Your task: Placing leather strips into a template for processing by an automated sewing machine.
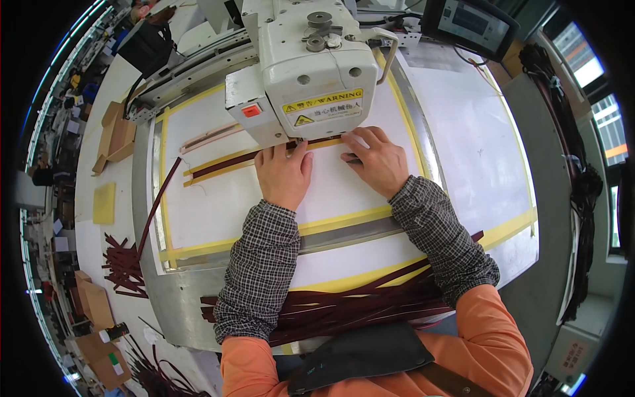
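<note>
A long dark maroon strap (231, 161) lies between yellow borders on the white work plate (238, 208), running under the head of a white sewing machine (311, 79). My left hand (284, 175) rests over the strap, its fingers spread and their tips on it beside the needle area. That area is hidden by the machine head. My right hand (380, 159) is closed at the strap's right part, thumb and fingers curled together. A small dark object shows between its fingers, too little visible to name.
A pile of maroon straps (357, 301) lies along the near table edge, below my forearms. Another strap bundle (126, 268) sits at left, near a yellow pad (104, 203) and an open cardboard box (116, 139). A control panel (469, 23) stands at back right.
</note>
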The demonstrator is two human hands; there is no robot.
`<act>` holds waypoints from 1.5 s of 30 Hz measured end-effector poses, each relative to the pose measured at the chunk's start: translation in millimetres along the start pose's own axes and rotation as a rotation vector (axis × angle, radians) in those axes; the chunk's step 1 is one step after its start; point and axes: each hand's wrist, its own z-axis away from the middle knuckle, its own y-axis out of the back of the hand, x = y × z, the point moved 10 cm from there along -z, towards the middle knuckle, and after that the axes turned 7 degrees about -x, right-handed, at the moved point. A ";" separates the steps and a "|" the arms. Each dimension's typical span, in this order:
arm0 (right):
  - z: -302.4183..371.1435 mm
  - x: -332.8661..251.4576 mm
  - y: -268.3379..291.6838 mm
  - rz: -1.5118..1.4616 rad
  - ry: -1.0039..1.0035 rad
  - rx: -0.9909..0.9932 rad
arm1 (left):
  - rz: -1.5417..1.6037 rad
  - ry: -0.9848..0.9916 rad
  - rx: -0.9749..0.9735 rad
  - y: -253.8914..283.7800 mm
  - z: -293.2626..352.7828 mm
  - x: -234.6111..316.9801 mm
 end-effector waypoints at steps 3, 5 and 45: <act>1.3 3.1 0.6 -0.055 0.007 0.012 | 0.006 0.012 -0.019 -1.9 -0.6 -1.0; 1.4 6.7 -1.1 -0.104 0.005 0.020 | 0.002 0.022 -0.034 -0.1 -0.3 -4.3; 14.6 23.0 37.0 -1.030 -0.404 -0.481 | 0.545 0.530 -0.331 279.5 174.6 -233.7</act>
